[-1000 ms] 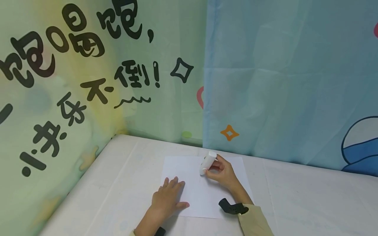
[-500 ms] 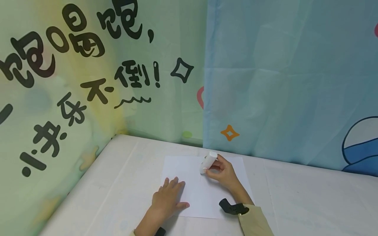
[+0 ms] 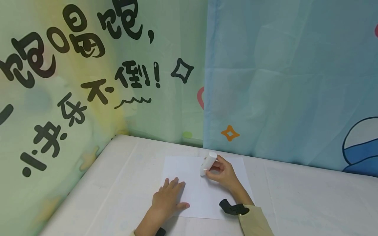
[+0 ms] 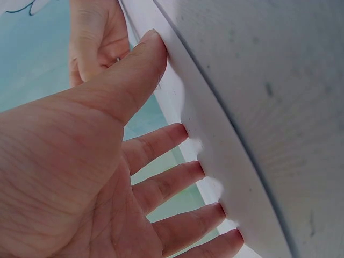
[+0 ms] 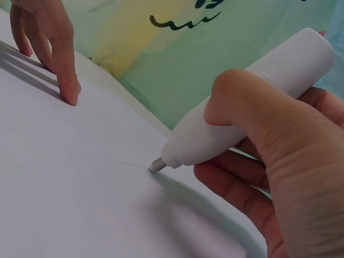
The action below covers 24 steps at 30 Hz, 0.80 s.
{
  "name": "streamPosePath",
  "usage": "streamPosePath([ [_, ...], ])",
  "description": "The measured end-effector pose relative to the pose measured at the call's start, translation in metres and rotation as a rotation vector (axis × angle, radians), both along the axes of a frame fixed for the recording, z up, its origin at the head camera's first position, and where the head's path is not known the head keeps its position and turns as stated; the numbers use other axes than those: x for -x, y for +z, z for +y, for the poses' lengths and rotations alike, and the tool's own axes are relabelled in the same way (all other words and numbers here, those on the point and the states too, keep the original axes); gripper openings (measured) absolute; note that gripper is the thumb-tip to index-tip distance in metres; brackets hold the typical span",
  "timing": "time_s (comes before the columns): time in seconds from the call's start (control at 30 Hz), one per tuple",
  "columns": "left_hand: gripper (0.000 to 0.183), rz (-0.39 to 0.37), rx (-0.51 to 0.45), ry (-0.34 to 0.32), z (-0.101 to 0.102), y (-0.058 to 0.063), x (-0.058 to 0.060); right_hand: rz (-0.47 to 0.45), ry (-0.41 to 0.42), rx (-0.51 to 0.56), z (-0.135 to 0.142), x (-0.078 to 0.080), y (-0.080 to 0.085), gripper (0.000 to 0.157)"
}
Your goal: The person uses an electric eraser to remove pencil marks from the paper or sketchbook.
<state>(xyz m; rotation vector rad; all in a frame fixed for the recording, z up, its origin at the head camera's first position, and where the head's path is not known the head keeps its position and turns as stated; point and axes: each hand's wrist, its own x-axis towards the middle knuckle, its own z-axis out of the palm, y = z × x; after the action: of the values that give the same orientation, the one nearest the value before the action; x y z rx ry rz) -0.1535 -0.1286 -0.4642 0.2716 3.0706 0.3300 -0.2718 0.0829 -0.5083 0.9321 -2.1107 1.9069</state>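
Observation:
My right hand (image 3: 223, 173) grips a thick white electric eraser (image 5: 269, 86), tilted with its butt end up and away. The thumb lies along one side of the body and the fingers curl under the other. Its small grey tip (image 5: 157, 165) meets the white sheet of paper (image 3: 200, 200) at the end of a faint thin line (image 5: 133, 163). Spread flat over the left part of the sheet, my left hand (image 3: 166, 198) rests with its fingertips (image 4: 194, 170) pressing the paper and holds nothing.
The sheet lies on a table with a white cloth (image 3: 310, 203). Behind stand a green printed curtain (image 3: 165, 108) with black lettering and a blue curtain (image 3: 280, 82). A black strap mount (image 3: 233, 208) sits on the right wrist by a beige sleeve (image 3: 255, 221).
The electric eraser in my right hand has shifted very slightly, a little away and then back toward me. My left hand has stayed in place on the paper.

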Motion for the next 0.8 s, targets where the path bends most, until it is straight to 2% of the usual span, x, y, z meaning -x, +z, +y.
streamPosePath([
  [0.53, 0.069, -0.003, 0.020, -0.003, 0.0003, 0.0005, 0.0000, -0.017, 0.033, -0.005, 0.0005, 0.0007, -0.0001, 0.049],
  [0.8, 0.070, 0.022, 0.032, -0.013, -0.0004, 0.0006, -0.0010, -0.028, 0.013, 0.000, -0.0001, -0.0004, 0.0015, 0.048],
])
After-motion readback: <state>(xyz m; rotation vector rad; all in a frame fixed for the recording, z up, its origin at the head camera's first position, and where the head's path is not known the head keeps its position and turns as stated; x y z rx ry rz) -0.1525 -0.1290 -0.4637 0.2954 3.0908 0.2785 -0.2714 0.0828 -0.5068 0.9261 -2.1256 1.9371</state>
